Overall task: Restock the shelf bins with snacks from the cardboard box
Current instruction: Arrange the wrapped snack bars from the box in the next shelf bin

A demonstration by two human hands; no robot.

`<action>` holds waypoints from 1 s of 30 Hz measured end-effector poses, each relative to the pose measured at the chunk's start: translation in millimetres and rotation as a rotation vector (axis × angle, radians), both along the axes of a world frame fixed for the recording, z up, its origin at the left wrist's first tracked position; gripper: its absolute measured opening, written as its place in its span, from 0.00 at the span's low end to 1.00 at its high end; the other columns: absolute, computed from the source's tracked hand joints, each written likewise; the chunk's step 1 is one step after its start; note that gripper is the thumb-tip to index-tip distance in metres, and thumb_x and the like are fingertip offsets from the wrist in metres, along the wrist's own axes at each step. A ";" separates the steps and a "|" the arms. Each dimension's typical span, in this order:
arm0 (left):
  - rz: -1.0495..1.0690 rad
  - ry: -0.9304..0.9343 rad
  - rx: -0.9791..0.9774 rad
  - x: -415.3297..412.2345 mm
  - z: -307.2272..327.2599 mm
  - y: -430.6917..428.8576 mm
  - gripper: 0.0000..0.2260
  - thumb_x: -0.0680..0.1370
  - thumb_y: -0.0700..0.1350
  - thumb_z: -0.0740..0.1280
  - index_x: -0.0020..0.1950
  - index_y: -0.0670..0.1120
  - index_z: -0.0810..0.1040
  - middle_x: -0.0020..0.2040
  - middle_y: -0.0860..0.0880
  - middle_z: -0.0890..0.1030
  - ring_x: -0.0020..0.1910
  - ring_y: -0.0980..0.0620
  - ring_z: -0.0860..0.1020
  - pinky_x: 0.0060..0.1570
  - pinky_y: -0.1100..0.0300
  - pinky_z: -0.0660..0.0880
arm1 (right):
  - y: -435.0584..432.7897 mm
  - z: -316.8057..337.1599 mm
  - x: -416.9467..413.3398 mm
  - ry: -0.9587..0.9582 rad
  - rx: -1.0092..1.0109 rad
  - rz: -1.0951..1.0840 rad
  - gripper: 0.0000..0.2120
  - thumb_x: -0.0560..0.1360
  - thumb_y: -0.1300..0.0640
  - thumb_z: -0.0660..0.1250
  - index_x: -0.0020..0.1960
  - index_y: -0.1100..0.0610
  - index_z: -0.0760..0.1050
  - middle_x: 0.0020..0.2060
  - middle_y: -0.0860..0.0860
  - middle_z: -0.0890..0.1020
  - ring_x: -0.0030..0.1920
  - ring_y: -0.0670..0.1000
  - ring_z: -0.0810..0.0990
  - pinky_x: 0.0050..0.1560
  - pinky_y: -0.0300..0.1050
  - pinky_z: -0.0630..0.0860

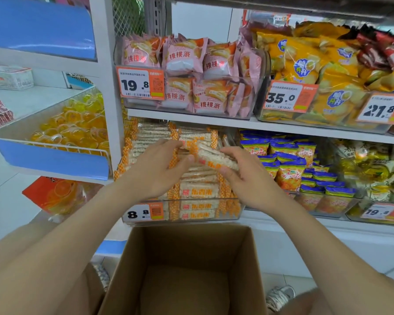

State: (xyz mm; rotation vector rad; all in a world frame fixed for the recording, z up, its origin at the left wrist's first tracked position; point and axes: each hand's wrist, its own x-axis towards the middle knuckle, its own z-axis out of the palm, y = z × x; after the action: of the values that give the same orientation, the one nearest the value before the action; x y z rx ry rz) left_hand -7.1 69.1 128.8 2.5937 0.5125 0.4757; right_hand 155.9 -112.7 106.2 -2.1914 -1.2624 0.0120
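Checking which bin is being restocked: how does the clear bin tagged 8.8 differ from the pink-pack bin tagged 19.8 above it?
The 8.8 bin sits one shelf below the 19.8 bin. The 8.8 bin holds long packs with orange checked ends; the 19.8 bin, pink pillow packs. The left hand and right hand hold a pack over the 8.8 bin; no hand is at the 19.8 bin. Both are clear with orange price tags.
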 end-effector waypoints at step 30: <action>0.017 0.495 0.210 110.6 -23.0 82.9 0.31 0.86 0.55 0.56 0.85 0.60 0.43 0.86 0.54 0.39 0.84 0.45 0.36 0.78 0.33 0.40 | 114.8 -15.6 65.1 -0.040 -0.175 -0.010 0.39 0.75 0.44 0.48 0.83 0.59 0.59 0.79 0.59 0.63 0.80 0.61 0.58 0.79 0.57 0.60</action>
State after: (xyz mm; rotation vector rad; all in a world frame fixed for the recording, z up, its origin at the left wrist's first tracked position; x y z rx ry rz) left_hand 103.5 152.0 105.7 2.9158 0.6742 -0.1271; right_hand 221.0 2.1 90.6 -2.3570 -1.3164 0.0775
